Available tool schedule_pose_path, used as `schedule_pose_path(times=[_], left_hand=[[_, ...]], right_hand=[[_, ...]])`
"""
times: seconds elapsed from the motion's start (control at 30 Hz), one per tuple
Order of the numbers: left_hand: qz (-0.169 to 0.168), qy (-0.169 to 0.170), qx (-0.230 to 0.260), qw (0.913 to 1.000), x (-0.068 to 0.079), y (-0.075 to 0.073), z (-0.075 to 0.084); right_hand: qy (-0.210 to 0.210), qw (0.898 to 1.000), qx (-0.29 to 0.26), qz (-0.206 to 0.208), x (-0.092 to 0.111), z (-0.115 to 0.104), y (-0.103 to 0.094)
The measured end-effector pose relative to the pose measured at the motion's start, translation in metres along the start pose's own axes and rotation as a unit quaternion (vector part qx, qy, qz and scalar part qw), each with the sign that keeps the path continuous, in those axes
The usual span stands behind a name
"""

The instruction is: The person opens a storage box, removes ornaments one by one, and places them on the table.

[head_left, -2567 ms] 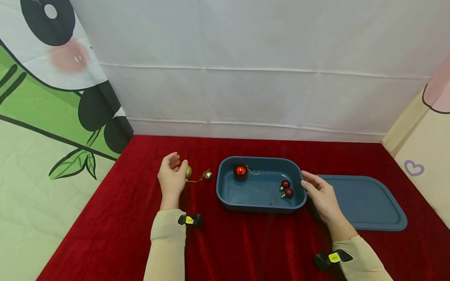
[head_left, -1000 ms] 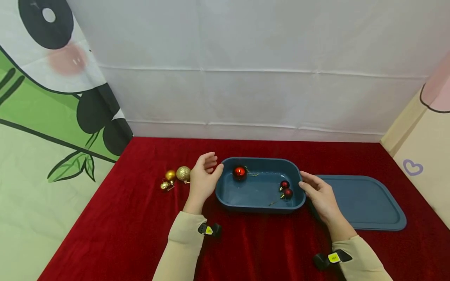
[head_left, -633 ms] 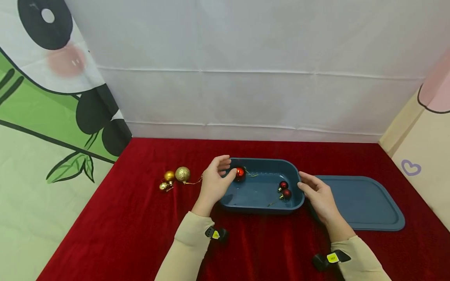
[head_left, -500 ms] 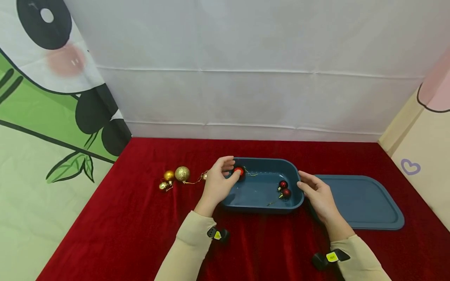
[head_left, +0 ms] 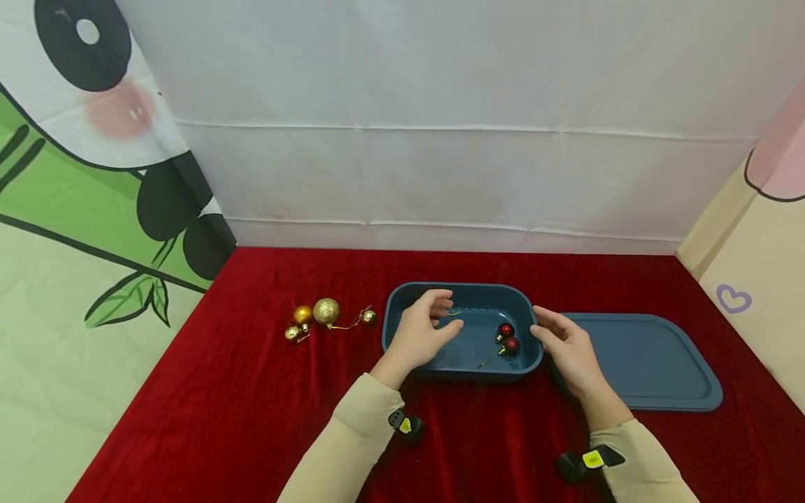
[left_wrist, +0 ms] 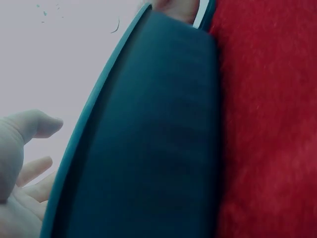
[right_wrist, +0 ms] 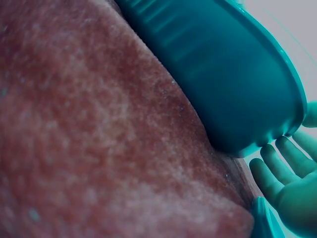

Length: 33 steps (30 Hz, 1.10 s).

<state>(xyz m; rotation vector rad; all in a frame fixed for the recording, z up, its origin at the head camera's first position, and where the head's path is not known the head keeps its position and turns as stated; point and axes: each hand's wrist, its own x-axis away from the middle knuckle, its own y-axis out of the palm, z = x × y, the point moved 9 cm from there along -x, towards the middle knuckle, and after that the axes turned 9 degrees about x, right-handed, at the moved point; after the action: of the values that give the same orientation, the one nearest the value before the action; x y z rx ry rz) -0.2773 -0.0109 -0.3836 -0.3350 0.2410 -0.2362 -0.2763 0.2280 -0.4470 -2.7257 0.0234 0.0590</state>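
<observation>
A blue rectangular box point(head_left: 465, 370) stands on the red cloth. Over its left half hovers my left hand point(head_left: 420, 337), thumb spread from loosely bent fingers, nothing between them. The left wrist view shows that hand point(left_wrist: 12, 161) beyond the box rim, also without anything in it. My right hand point(head_left: 569, 353) holds the box's right end, thumb at the rim; in the right wrist view its fingertips point(right_wrist: 267, 152) meet the outer wall. Two small dark-red Christmas baubles point(head_left: 509, 346) lie inside on the right. The larger red bauble is hidden behind my left hand; its gold string point(head_left: 454, 313) shows.
Left of the box lie several gold baubles: a glittery one point(head_left: 326, 311), a shiny one point(head_left: 303, 314) and small ones, one of them point(head_left: 369, 318) near the box. A flat blue lid point(head_left: 648, 363) lies to the right. A white cloth wall point(head_left: 465, 175) rises behind.
My left hand has moved right, from beside the gold baubles to over the box, and now covers the larger red bauble. The right hand stays at the box's right end.
</observation>
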Motion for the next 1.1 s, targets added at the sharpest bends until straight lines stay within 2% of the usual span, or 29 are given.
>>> schedule_pose_path(times=[0.27, 0.77, 1.1], left_hand=[[-0.046, -0.023, -0.007, 0.9987, -0.006, 0.026, 0.003], [-0.083, -0.022, -0.017, 0.9961, -0.015, 0.06, 0.002], [-0.118, -0.083, 0.009, 0.9895, -0.022, 0.08, -0.009]], right_hand=[[-0.001, 1.0, -0.002, -0.004, 0.001, 0.0, -0.001], [-0.01, 1.0, -0.005, -0.005, 0.001, -0.003, 0.0], [-0.004, 1.0, -0.008, -0.018, 0.002, -0.004, 0.002]])
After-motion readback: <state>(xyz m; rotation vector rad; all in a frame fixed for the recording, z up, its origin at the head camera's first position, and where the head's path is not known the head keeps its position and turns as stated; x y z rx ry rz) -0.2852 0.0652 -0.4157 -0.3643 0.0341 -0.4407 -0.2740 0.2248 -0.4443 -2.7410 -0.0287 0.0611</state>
